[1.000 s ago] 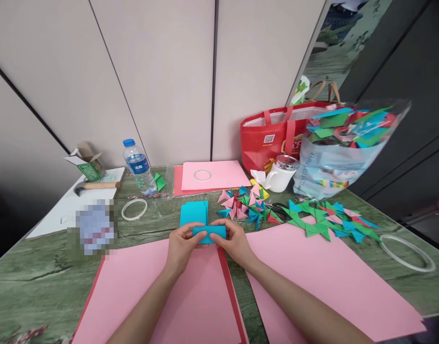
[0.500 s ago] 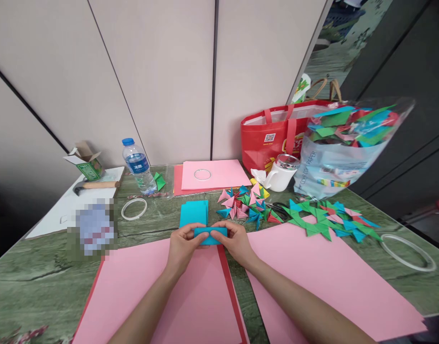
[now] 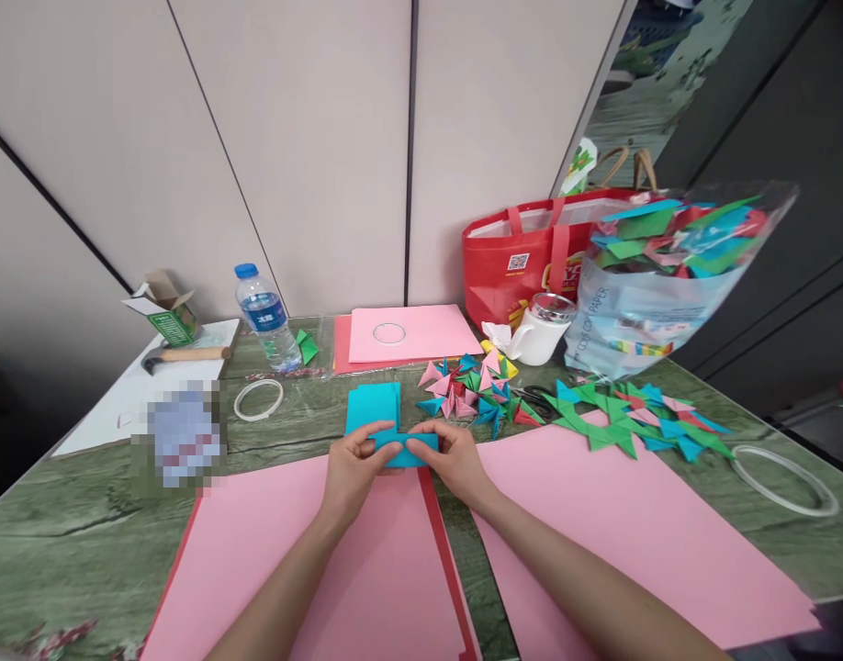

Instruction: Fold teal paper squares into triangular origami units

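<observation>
A folded strip of blue paper point(image 3: 414, 446) is held between both hands just above the table. My left hand point(image 3: 351, 474) pinches its left end with thumb and fingers closed on it. My right hand point(image 3: 450, 462) pinches the right part, fingertips meeting near the middle. Just behind the hands lies a stack of blue paper sheets point(image 3: 373, 406). Under my forearms lies a large pink sheet point(image 3: 311, 569) on a red one.
A pile of folded paper triangles point(image 3: 473, 390) and a green and blue folded chain point(image 3: 621, 418) lie to the right, with another pink sheet point(image 3: 642, 523). Tape rings point(image 3: 257, 400), a water bottle point(image 3: 265, 317), a white mug point(image 3: 537, 336), a red bag point(image 3: 532, 257) and a plastic bag of folded pieces point(image 3: 662, 266) stand further back.
The blue strip is folded narrower, and my fingertips have come closer together at its middle. The hands stay in the same spot.
</observation>
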Motion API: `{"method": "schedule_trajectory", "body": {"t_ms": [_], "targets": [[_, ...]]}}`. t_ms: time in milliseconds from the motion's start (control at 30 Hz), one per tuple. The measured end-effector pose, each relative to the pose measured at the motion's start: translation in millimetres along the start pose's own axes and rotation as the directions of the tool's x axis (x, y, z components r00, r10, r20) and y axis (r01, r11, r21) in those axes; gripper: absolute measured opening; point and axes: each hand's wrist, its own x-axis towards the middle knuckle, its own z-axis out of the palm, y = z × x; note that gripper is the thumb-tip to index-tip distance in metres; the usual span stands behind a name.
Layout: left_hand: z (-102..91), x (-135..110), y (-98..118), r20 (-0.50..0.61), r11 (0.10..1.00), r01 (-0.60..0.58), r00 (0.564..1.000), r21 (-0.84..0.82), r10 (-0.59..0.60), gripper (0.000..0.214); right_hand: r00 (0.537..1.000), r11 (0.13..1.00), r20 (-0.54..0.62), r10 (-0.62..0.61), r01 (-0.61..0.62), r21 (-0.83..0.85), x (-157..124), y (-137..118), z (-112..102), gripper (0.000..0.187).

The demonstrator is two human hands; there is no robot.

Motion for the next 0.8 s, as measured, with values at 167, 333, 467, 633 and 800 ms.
{"method": "schedule_trajectory", "body": {"t_ms": [167, 333, 467, 633, 800], "targets": [[-1.6, 0.6, -0.9, 0.006, 0.999, -0.022, 1.0, 0.037, 0.022, 0.031, 1.0, 1.0, -0.015, -0.008, 0.007, -0.023, 0.2, -2.0, -0.5, 0.017], [-2.8, 1.5, -3.3, -0.007, 0.998, -0.048, 0.999, 0.04, 0.048, 0.031, 1.0, 1.0, -0.009, -0.016, 0.016, -0.007, -0.3, -2.3, 0.1, 0.017], [-3.0, 1.8, -4.4, -0.025, 0.996, -0.075, 0.997, 0.045, 0.077, 0.03, 1.0, 1.0, -0.002, -0.006, 0.006, -0.005, -0.4, -0.9, -0.1, 0.018], [-2.7, 1.9, -4.3, -0.044, 0.995, -0.078, 0.996, 0.062, 0.08, 0.027, 1.0, 0.999, -0.024, 0.002, -0.002, 0.035, 0.0, 0.3, -0.6, 0.021], [-2.8, 2.0, -3.9, -0.037, 0.995, -0.071, 0.997, 0.072, 0.074, 0.026, 0.999, 1.0, -0.035, 0.005, -0.004, 0.026, -0.3, 0.3, -0.5, 0.019]]}}
